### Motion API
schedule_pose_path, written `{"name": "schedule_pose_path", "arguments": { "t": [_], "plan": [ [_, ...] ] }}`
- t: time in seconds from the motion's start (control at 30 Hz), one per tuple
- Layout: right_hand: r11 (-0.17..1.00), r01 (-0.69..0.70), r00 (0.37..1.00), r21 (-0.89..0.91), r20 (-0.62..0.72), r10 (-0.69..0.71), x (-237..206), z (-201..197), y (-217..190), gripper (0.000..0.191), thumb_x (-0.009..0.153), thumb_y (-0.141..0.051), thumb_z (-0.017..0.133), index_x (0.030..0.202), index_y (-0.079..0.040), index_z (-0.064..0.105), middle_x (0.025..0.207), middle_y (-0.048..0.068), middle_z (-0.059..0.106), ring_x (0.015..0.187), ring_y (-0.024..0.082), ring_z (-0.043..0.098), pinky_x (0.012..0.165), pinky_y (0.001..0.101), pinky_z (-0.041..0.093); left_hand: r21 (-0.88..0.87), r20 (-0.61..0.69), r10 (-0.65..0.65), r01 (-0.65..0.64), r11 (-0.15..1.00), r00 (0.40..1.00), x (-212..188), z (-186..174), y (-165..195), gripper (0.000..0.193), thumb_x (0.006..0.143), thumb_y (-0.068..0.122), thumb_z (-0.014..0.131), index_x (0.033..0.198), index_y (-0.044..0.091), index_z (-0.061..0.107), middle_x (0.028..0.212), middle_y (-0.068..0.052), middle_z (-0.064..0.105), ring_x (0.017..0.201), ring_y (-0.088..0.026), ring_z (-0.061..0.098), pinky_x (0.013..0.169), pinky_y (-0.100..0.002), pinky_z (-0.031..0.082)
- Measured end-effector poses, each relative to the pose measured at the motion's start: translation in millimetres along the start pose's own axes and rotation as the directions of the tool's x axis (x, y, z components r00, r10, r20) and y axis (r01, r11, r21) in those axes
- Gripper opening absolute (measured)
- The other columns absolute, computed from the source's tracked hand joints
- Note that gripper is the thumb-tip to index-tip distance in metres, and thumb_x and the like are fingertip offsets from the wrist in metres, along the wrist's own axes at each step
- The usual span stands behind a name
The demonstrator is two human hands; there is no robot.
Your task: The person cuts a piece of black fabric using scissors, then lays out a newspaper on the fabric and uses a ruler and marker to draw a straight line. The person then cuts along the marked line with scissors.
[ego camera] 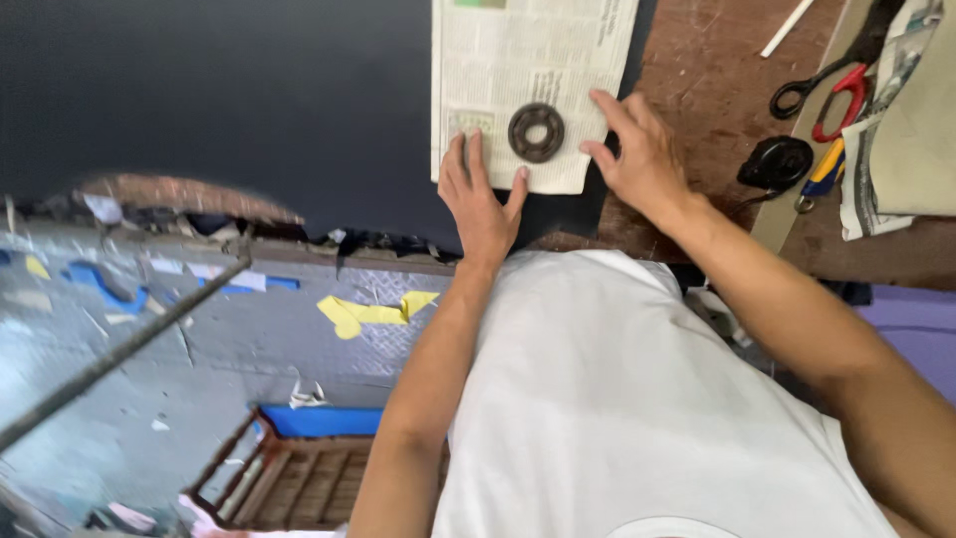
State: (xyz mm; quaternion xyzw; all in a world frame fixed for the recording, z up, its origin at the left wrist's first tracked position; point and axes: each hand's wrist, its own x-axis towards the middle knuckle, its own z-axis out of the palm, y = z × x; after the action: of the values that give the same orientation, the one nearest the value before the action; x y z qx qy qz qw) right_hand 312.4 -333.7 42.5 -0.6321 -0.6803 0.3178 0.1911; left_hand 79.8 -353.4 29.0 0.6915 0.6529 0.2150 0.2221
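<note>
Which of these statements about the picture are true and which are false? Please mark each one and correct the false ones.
1. A dark metal ring lies on a folded newspaper. True.
2. The left hand holds the ring up in the air. False: the left hand lies flat on the newspaper's near edge, beside the ring.
3. The right hand rests at the right edge of the newspaper. True.
4. The scissors with black and red handles lie on the newspaper. False: they lie further right, on the brown table.
5. The person wears a black shirt. False: the shirt is white.
</note>
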Motion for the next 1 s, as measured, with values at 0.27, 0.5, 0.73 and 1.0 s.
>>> {"name": "schedule_pose_path", "arguments": {
  "t": [0.27,0.5,0.73,1.0],
  "plan": [
    [0.982,0.177,0.984,-0.060,0.046,-0.175,-3,-2,14,0.067,0.092,-0.017,0.086,0.149,0.001,0.054,0.107,0.015,0.056,0.095,0.031,0.062,0.084,0.0446,0.051,0.110,-0.055,-0.081,0.087,0.990,0.995,-26,34,9,0.117,0.084,0.070,0.074,0.161,0.002,0.019,0.165,-0.026,0.020,0.155,-0.043,0.016,0.127,-0.062,0.012],
    [0.976,0.215,0.976,0.039,-0.036,-0.213,-15,9,31,0.060,0.093,-0.009,0.087,0.146,0.000,0.059,0.107,0.013,0.057,0.088,0.025,0.060,0.076,0.0386,0.053,0.176,-0.098,-0.014,0.031,0.984,0.995,-43,56,1,0.126,0.085,0.080,0.070,0.165,0.006,0.007,0.171,-0.023,0.004,0.160,-0.040,-0.001,0.130,-0.062,0.002],
    [0.971,0.145,0.980,0.193,-0.167,-0.113,-9,4,34,0.049,0.097,-0.002,0.083,0.142,-0.003,0.063,0.111,0.008,0.060,0.089,0.015,0.063,0.078,0.0320,0.055,0.257,-0.143,0.061,-0.022,0.966,0.988,-47,62,-2,0.124,0.083,0.082,0.068,0.165,0.010,0.009,0.169,-0.022,0.001,0.157,-0.041,-0.007,0.125,-0.065,-0.003],
    [0.970,0.220,0.974,0.107,-0.071,-0.213,5,18,22,0.050,0.094,-0.001,0.080,0.141,-0.003,0.062,0.124,0.014,0.063,0.102,0.022,0.063,0.083,0.0326,0.059,0.304,0.088,-0.064,0.035,0.952,0.994,-43,56,6,0.123,0.088,0.082,0.061,0.164,0.003,0.004,0.171,-0.018,0.002,0.159,-0.035,-0.007,0.126,-0.066,-0.006]
  ]
}}
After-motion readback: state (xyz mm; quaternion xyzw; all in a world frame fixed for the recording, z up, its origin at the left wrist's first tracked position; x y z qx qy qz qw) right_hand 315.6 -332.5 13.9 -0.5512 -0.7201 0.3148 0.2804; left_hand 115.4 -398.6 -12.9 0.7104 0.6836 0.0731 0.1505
